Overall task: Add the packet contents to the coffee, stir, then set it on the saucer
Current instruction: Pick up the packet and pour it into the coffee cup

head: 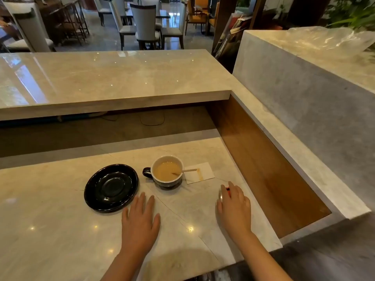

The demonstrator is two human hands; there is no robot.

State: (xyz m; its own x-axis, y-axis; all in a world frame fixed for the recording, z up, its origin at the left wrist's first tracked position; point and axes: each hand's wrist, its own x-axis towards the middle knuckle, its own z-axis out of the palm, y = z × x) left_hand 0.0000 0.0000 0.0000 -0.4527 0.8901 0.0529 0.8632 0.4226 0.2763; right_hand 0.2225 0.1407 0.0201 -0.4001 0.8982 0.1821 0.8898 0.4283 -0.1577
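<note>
1. The cup (167, 171) of milky coffee stands on the bench (60, 230), stir stick (187, 170) inside.
2. The black saucer (111, 187) lies empty left of the cup.
3. The left hand (140, 220) rests flat, fingers spread, nearer than the cup.
4. The right hand (234, 208) covers a red-tipped packet (227, 189); whether it grips I cannot tell.

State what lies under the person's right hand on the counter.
A small red and black item peeks out beside the fingers of the right hand. The hand covers most of it, so what it is cannot be told.
</note>
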